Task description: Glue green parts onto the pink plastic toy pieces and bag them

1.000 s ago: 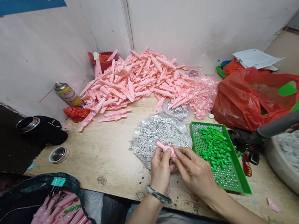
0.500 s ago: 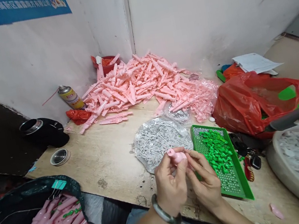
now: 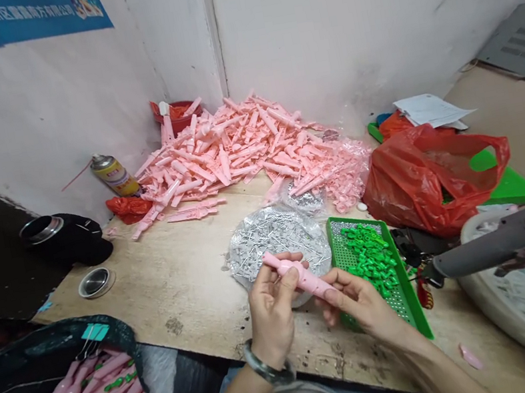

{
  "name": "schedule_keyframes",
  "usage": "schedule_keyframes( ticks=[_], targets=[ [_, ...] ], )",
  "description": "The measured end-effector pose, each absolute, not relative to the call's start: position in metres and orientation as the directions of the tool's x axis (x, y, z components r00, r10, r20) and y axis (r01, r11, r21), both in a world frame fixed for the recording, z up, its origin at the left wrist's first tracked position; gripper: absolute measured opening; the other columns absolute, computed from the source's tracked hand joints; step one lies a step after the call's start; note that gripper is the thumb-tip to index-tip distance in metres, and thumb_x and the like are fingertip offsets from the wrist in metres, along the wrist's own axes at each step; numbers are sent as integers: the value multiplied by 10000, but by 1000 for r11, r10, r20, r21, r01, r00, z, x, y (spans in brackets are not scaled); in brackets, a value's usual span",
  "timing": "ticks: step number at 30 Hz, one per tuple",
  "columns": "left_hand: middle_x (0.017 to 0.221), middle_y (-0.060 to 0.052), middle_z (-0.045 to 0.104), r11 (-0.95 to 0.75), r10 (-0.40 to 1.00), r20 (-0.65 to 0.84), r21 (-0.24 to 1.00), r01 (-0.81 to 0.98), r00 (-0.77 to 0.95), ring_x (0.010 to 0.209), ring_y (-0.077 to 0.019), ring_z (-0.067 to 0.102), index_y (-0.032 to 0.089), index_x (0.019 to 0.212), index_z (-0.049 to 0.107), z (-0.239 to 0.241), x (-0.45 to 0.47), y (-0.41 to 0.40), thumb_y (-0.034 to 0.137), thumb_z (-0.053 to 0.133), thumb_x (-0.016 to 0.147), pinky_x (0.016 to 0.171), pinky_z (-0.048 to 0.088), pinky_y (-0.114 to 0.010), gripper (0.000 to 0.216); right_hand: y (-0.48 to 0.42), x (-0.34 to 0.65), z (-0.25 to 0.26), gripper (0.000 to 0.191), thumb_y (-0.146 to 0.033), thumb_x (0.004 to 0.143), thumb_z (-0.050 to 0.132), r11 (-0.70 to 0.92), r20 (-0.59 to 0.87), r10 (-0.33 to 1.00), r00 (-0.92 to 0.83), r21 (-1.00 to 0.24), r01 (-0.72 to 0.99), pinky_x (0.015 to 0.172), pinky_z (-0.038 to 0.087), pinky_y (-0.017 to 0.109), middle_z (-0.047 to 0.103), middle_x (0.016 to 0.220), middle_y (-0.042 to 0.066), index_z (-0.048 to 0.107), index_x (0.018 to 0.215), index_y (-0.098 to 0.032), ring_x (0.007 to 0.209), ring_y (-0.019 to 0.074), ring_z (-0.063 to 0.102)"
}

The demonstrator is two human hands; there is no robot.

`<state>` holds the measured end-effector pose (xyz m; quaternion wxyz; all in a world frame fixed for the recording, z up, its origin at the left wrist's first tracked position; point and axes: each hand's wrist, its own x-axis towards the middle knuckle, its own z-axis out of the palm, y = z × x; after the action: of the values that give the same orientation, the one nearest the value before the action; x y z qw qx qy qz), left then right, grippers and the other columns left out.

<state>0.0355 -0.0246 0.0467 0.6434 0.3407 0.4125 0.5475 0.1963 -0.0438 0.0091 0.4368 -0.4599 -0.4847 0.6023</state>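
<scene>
Pink tube (image 3: 309, 280) since turned side-on, left hand (image 3: 273, 313) holding middle, right hand (image 3: 363, 304) pinching lower end

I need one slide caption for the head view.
Left hand and right hand hold a pink part near a green tray.

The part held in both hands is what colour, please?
The part is plain pink, as the head view shows.

I could pass over the wooden tabletop (image 3: 181, 272) left of the silvery dish (image 3: 311, 220); rightward, the green perforated tray (image 3: 414, 297) and gray bar (image 3: 504, 240) block me.
</scene>
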Motion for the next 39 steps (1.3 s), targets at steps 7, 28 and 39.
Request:
schedule_keyframes(
  ticks=[7, 28, 39],
  targets=[
    [1169, -134, 692, 146, 989, -137, 931, -333, 51, 1056, -286, 672, 165, 1084, 638, 42, 29, -18, 390, 708, 833, 856, 555, -343, 344, -43, 187, 9, 362, -495, 787, 757, -293, -249, 951, -182, -914, -280, 418, 426, 174, 652, 691, -4, 603, 831, -170, 437, 60, 487],
    [969, -61, 750, -212, 928, 232, 972, -100, 293, 949, -217, 695, 214, 1017, 713, 70, 16, -35, 258, 576, 938, 866, 520, -316, 164, -50, 194, -28, 480, -591, 798, 695, -703, -386, 711, -588, -426, -570, 285, 169, 127, 245, 320, -141, 540, 665, -157, 291, 18, 88],
    [990, -41, 749, -426, 840, 425, 902, -76, 338, 879, -160, 692, 247, 1086, 698, 78, 20, -38, 111, 586, 899, 810, 527, -268, 257, -48, 189, -31, 515, -564, 751, 751, -704, -466, 707, -531, -393, -592, 298, 168, 121, 252, 347, -133, 454, 585, -177, 316, 6, 111]
  ],
)
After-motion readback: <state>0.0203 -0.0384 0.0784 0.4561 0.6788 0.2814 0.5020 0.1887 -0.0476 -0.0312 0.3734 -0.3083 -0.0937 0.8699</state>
